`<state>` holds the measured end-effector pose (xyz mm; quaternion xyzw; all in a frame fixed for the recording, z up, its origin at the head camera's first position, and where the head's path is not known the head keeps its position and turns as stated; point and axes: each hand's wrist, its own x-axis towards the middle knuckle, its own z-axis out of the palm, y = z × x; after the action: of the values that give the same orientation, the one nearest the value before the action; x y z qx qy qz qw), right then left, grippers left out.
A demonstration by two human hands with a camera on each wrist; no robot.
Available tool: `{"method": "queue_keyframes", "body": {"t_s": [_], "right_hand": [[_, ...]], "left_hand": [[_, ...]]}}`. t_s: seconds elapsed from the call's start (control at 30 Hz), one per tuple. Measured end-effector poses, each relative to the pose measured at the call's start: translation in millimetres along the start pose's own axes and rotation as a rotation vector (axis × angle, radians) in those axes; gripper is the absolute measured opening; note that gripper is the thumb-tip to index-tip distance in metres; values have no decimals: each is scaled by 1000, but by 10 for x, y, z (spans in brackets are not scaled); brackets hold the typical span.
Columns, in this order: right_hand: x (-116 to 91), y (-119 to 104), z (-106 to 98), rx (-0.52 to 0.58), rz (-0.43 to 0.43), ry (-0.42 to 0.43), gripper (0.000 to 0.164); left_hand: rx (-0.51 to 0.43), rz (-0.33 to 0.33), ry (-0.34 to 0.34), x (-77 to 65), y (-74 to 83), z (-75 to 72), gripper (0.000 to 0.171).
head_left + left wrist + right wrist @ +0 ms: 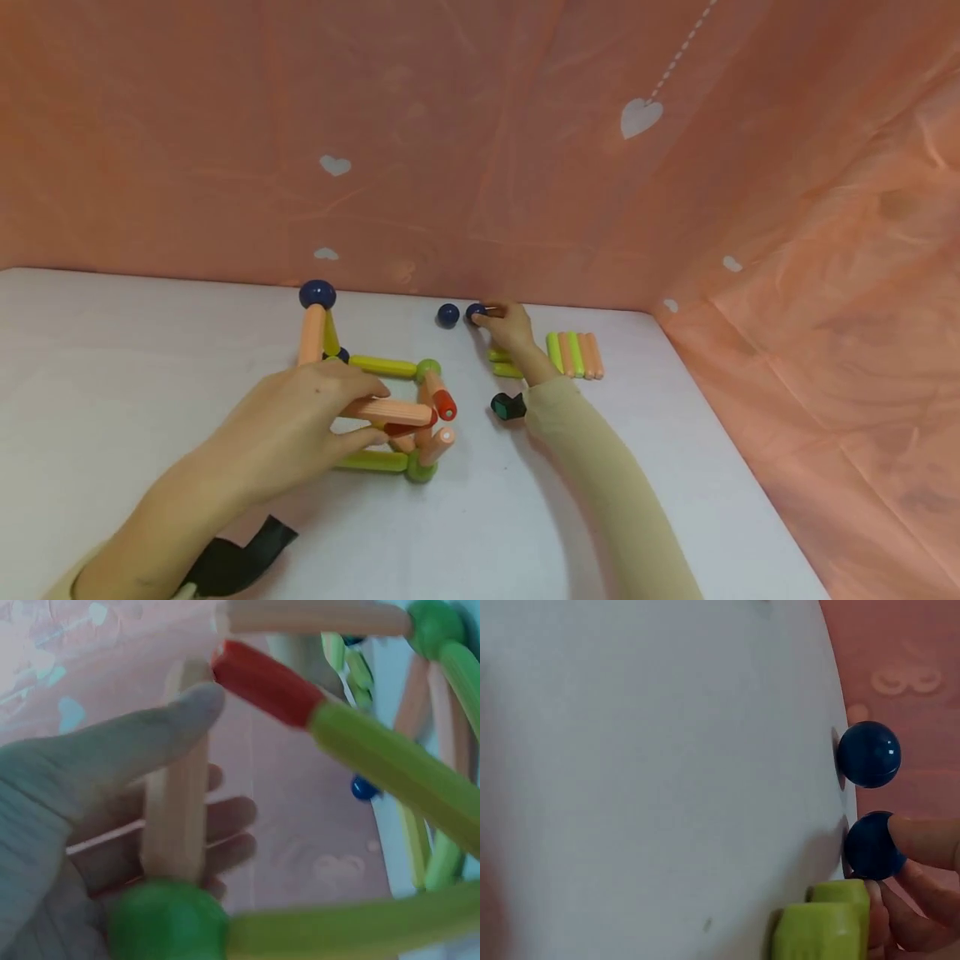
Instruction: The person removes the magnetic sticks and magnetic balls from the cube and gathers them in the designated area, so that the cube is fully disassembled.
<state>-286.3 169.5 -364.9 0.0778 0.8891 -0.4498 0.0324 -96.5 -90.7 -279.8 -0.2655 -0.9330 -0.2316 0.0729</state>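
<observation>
On a white counter [465, 542], the right hand [512, 327] pinches a blue ball [871, 846] between its fingers; the left hand [296, 421] pinches a peach rod [176, 817] at a rod-and-ball frame [383, 367].

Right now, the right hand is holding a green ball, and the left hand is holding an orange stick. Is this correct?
Not fully: the ball in the right hand is dark blue, not green, as the right wrist view shows. The left hand does hold an orange stick.
</observation>
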Motion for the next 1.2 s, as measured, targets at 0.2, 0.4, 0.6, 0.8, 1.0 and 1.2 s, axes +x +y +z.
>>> {"method": "queue_keyframes", "body": {"t_s": [0.2, 0.4, 0.6, 0.8, 1.0, 1.2], "right_hand": [[-26, -2, -24, 14, -1, -8, 44], [-182, 18, -77, 25, -102, 8, 51], [-716, 87, -194, 144, -546, -128, 37], [-1263, 158, -188, 243, -844, -312, 37], [-1455, 134, -76, 232, -1025, -324, 37], [-1475, 88, 11, 206, -1065, -261, 31]], "left_hand": [[-50, 34, 37, -50, -87, -17, 23], [-65, 106, 134, -104, -131, 26, 26], [-105, 187, 380, -220, -216, 50, 32], [-205, 45, 429, -322, -272, 11, 39], [-300, -39, 333, -403, -311, -22, 44], [-322, -94, 265, -421, -326, -2, 42]]}}
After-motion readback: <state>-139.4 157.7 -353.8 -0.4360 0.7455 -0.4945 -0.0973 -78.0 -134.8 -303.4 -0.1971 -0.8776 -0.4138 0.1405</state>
